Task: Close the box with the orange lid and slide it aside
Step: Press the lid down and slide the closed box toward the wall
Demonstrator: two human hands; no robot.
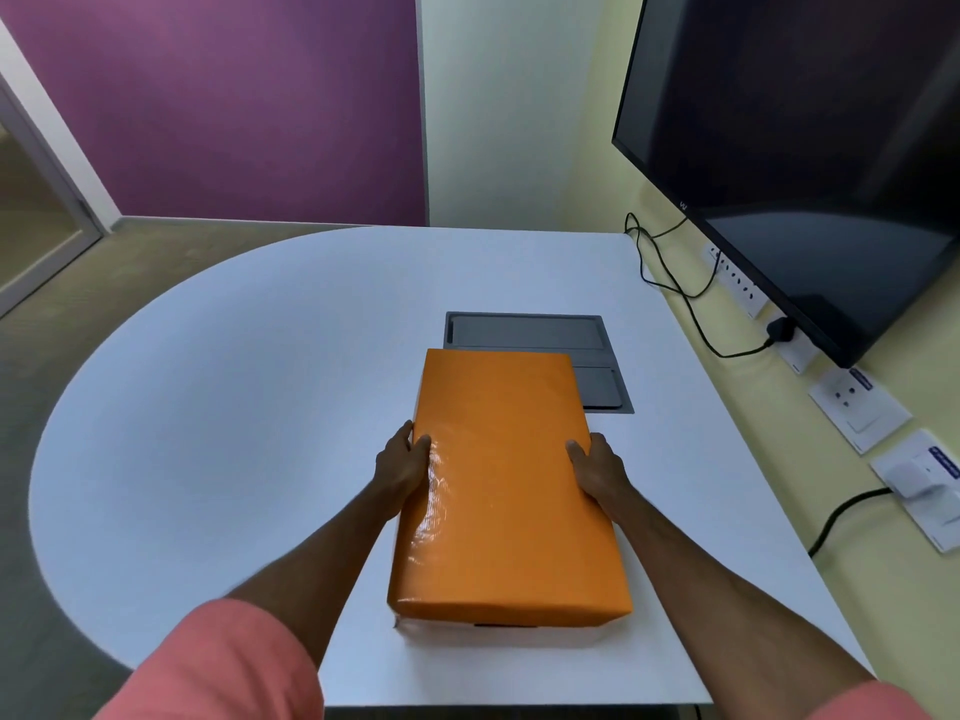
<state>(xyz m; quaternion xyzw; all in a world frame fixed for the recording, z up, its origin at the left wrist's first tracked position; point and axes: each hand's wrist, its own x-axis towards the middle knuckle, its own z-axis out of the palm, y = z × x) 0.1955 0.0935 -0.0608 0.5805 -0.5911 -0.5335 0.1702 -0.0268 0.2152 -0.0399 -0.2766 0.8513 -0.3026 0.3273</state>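
Note:
A glossy orange lid point(506, 485) covers a white box point(498, 636), of which only a pale strip shows along the near edge. The box lies lengthwise on the white table point(234, 407), right of centre. My left hand point(402, 465) grips the lid's left long edge, thumb on top and fingers down the side. My right hand point(597, 472) holds the right long edge the same way. The box's inside is hidden.
A grey flush cable hatch point(524, 332) is set into the table just beyond the box, its near part covered by the lid. A large dark monitor point(810, 148) hangs on the right wall above sockets point(857, 407) and black cables point(691, 309). The table's straight edge runs along the right.

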